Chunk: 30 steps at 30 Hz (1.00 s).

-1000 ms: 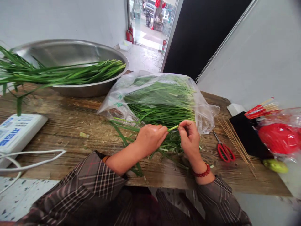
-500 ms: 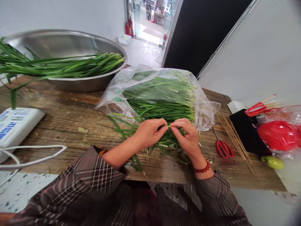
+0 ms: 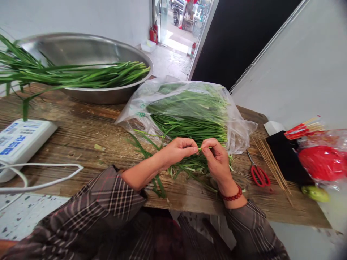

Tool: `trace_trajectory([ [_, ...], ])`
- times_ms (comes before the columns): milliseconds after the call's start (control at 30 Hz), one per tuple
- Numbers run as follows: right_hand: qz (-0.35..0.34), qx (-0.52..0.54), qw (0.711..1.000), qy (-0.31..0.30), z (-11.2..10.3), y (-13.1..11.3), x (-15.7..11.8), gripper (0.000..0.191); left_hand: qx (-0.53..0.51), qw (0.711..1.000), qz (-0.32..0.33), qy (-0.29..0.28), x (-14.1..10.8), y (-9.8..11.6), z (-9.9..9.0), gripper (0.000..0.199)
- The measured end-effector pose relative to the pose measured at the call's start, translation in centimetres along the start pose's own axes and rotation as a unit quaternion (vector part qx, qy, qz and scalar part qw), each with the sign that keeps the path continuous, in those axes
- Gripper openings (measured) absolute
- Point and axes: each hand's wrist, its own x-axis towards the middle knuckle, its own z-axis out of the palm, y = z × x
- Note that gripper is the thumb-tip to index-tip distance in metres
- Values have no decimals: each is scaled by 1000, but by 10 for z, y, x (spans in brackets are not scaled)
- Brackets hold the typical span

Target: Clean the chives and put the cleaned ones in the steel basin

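A thin green stalk (image 3: 200,149) is pinched between the fingertips of my left hand (image 3: 180,153) and my right hand (image 3: 217,159), which almost touch. Both hands are above loose green trimmings (image 3: 189,169) on the wooden table (image 3: 81,141). Just behind them, a pile of long green leaves (image 3: 189,124) lies partly inside a clear plastic bag (image 3: 240,131). More long leaves (image 3: 108,74) rest across a large metal bowl (image 3: 94,94) at the back left, their tips hanging past its left rim.
Red-handled scissors (image 3: 260,175) and thin wooden skewers (image 3: 273,166) lie on the right, beside a black box (image 3: 287,157) and a red plastic-wrapped bundle (image 3: 322,162). A white scale (image 3: 29,144) and white cable (image 3: 54,184) are at left.
The view has shifted a little, so most things appear slightly farther right. My hands still pinch the stalk, with the right fingers now bent closer over it.
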Motion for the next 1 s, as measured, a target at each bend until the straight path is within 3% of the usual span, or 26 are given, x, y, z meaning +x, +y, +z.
trace_trajectory([
  [100, 15, 14, 1000, 18, 2, 1, 0, 10, -29, 999, -30, -3, 0, 1, 1, 28],
  [367, 80, 75, 991, 71, 5, 9, -2, 14, -38, 999, -36, 9, 1, 2, 2, 27],
  [533, 12, -26, 999, 34, -1, -1, 0, 8, -22, 999, -31, 25, 1, 0, -2, 30],
  [667, -79, -154, 984, 39, -4, -6, 3, 6, 110, 990, 51, 67, 3, -6, -4, 32],
  [800, -95, -208, 973, 41, -5, -4, 3, 11, 286, 936, 168, 118, 4, -15, -4, 17],
  [900, -95, -216, 972, 4, -5, -3, 3, 14, 359, 905, 195, 117, 4, -20, -4, 21],
  [1000, -79, -187, 979, 7, -3, -4, 3, 12, 384, 896, 190, 114, 4, -20, -4, 24],
])
